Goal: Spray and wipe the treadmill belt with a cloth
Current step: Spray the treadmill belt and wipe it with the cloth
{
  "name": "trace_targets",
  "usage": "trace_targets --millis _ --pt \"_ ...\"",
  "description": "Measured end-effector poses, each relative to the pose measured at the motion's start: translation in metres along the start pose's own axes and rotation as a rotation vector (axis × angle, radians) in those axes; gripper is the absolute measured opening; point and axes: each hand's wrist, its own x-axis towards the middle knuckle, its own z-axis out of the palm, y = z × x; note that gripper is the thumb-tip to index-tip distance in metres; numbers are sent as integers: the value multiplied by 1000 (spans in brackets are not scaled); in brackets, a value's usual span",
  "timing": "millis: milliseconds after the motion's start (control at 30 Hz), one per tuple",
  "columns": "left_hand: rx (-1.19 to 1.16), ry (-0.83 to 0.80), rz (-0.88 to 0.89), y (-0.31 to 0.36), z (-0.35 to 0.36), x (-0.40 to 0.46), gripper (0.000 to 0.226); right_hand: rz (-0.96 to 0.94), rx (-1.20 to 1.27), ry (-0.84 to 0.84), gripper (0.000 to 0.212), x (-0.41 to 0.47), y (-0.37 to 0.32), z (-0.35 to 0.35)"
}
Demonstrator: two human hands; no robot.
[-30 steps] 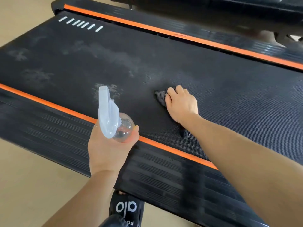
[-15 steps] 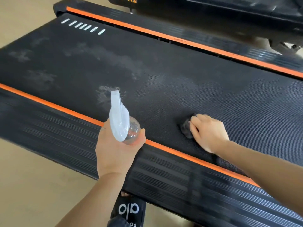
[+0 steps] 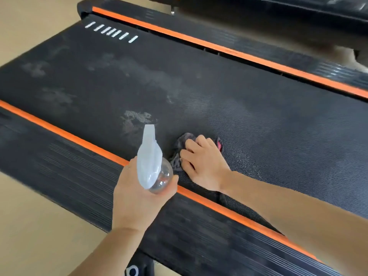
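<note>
Beige floor (image 3: pixel 29 226) frames the scene at nine o'clock, and across it runs the black treadmill belt (image 3: pixel 258 120), bordered by an orange stripe (image 3: pixel 65 134) on the near side and another orange stripe (image 3: pixel 219 48) on the far side. Pale dusty patches (image 3: pixel 137 118) spread over the belt from ten o'clock toward the centre, with a row of white dashes (image 3: pixel 111 32) up at eleven o'clock. Now the right hand (image 3: pixel 203 164): its forearm reaches in from four o'clock, the palm faces down, and the fingers press flat on a dark crumpled cloth (image 3: pixel 180 150) lying on the belt just beyond the near stripe, a touch of pink showing at its far edge. Whether those fingers curl into the cloth is hard to tell; they look fairly straight. Over at six o'clock the left hand (image 3: pixel 137 196) comes up from below, wrist straight, fingers wrapped round a clear spray bottle (image 3: pixel 153 162), its pale nozzle pointing toward twelve o'clock, over the near stripe and just beside the cloth. Ribbed black side rail (image 3: pixel 79 168) sits under that hand.
</note>
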Motion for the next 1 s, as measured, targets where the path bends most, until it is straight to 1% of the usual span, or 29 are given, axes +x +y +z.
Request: trace_targets --millis 100,133,167,200,267,300,333,400,433,467,567,633,700,800,900,967,1000 --pt "72 -165 19 16 -12 14 30 -115 24 -25 18 -12 14 -8" --pt "80 -225 21 24 -16 20 24 -145 -19 -58 16 -8 26 -7" --pt "83 -285 32 31 -18 27 20 -122 -83 -77 15 0 45 -5" --pt "85 -352 52 34 -20 34 18 -25 -135 -65 16 11 68 -3" --pt "95 -472 114 43 -22 45 16 307 -248 -24 24 30 119 -3" --pt "88 -500 131 47 -21 49 17 458 -291 -37 29 35 140 -4" --pt "79 -512 134 52 -20 53 17 566 -298 -46 31 37 151 -4" --pt "67 -501 129 60 -17 59 18 653 -244 -18 30 34 142 -1" --pt "56 -492 112 63 -15 60 19 645 -209 0 30 28 126 -1" --pt "47 -497 88 68 -14 59 20 595 -168 4 29 16 105 -3" --pt "46 -548 30 80 -10 55 21 320 -99 -77 23 -48 43 -23" --pt "36 -570 -10 83 -9 52 22 170 -90 -128 15 -85 30 -38" --pt "32 -593 -44 82 -8 51 22 84 -87 -153 13 -96 40 -40" --pt "27 -623 -93 85 -11 45 23 59 -82 -142 15 -77 59 -33" --pt "27 -564 -141 88 -17 39 21 61 -65 -122 18 -70 61 -29" --pt "9 -624 -100 90 -22 38 23 100 -76 -87 21 -70 59 -28" --pt "8 -632 -98 92 -26 38 24 158 -103 -52 21 -63 63 -27"
